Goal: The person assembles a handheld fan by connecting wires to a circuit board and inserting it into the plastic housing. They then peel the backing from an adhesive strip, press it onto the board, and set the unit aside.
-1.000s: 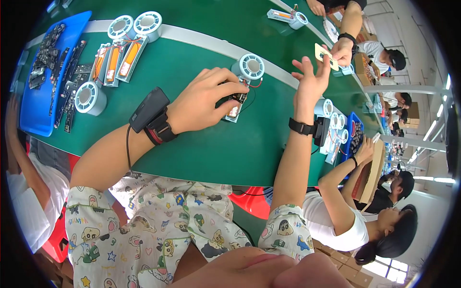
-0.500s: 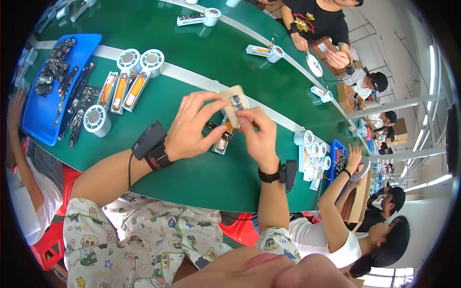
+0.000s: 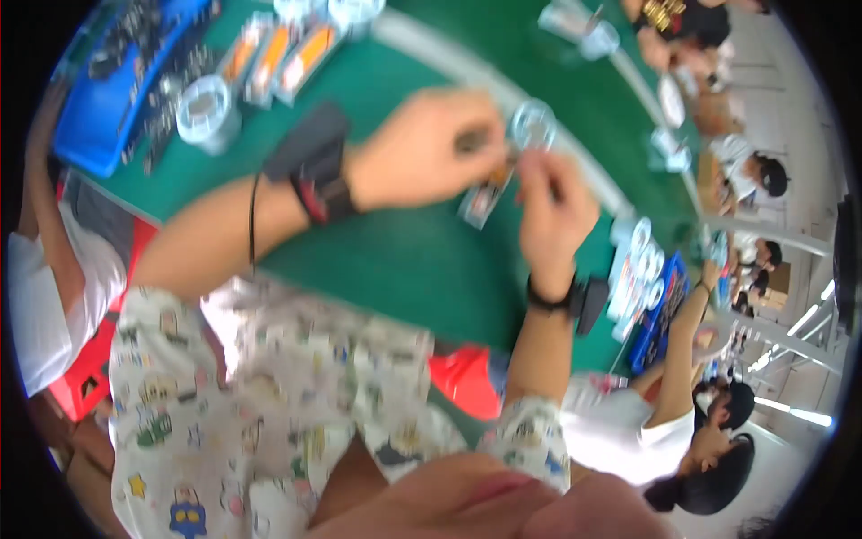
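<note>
Both hands are blurred by motion over the green bench. My left hand [image 3: 440,144] has its fingers curled in, with a dark patch showing among them. My right hand [image 3: 558,211] pinches its thumb and fingers together close by, the tips of the two hands nearly meeting. What lies between them, if anything, is too smeared to make out. Just beneath and behind them is a small fan with a round pale-blue head [image 3: 534,124] and an opened handle [image 3: 486,196] with orange inside; my fingers partly cover where the two join.
To the left lie a blue tray [image 3: 94,135] of dark circuit boards, a round fan head [image 3: 206,112] and several opened handles [image 3: 269,58]. More fans [image 3: 639,269] and another blue tray [image 3: 658,314] are at the right, beside a co-worker's arm [image 3: 687,328]. A pale divider strip [image 3: 449,63] crosses the bench.
My view has shifted, so the bench items sit higher and those ahead lie further right. The tan piece with small dark parts that both hands held is no longer visible. My left fingers have curled in.
</note>
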A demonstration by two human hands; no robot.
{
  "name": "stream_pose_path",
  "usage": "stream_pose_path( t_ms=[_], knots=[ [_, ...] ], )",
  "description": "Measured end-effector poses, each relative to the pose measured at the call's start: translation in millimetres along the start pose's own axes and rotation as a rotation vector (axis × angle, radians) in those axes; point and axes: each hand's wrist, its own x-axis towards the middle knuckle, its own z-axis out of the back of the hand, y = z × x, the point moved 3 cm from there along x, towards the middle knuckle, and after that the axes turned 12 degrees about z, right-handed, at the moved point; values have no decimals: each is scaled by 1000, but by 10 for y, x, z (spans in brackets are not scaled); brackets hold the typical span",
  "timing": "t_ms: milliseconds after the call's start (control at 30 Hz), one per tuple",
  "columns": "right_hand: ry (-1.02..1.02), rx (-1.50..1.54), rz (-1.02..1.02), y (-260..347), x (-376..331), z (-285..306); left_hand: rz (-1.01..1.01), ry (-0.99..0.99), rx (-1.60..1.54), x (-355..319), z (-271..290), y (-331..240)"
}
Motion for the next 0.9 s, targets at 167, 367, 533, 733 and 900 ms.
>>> stream_pose_path(
  t_ms=[167, 367, 533, 733, 900],
  knots=[
    [-84, 120, -94, 31, 160, -112, 81, 124, -234, 428, 145, -32],
    [-61, 126, -27, 134, 194, -60, 90, 155, -185, 418, 163, -120],
    [-47, 49, 189, 214, 232, -80, 199, 250, -266, 483, 192, -34],
    [-63, -12, 364, 309, 199, -97, 416, 297, -586, 475, 120, 24],
    [4, 54, 359, 363, 211, -115, 549, 258, -587, 557, 289, 43]
  ],
)
